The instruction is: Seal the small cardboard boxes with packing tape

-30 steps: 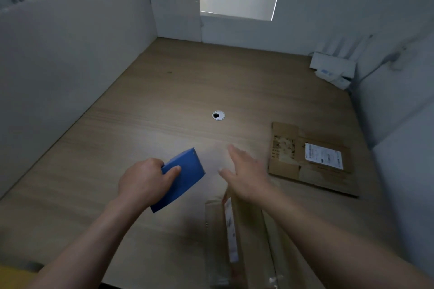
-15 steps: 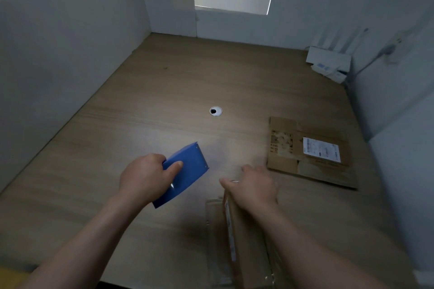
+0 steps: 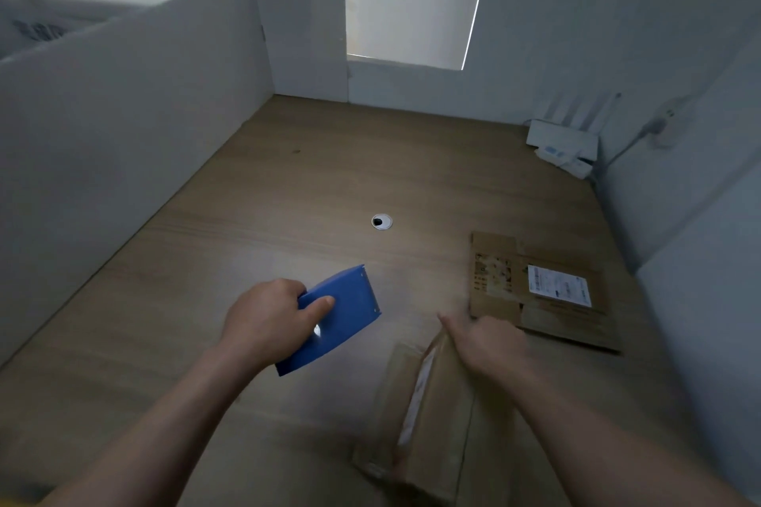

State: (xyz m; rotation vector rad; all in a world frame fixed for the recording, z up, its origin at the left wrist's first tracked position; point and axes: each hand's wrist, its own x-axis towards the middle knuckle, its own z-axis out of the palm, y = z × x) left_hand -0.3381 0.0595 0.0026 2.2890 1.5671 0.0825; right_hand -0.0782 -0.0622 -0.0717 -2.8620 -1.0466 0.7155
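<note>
Fingers and thumb of the left grip are clamped round a blue plastic tape dispenser, the thumb lying across its flat side. Just right of that grip, the right grip rests on the far end of a small brown cardboard box on the wooden tabletop; blur hides whether its fingers are apart or together. Just beyond the right grip lies a flattened brown cardboard piece with a white label
</note>
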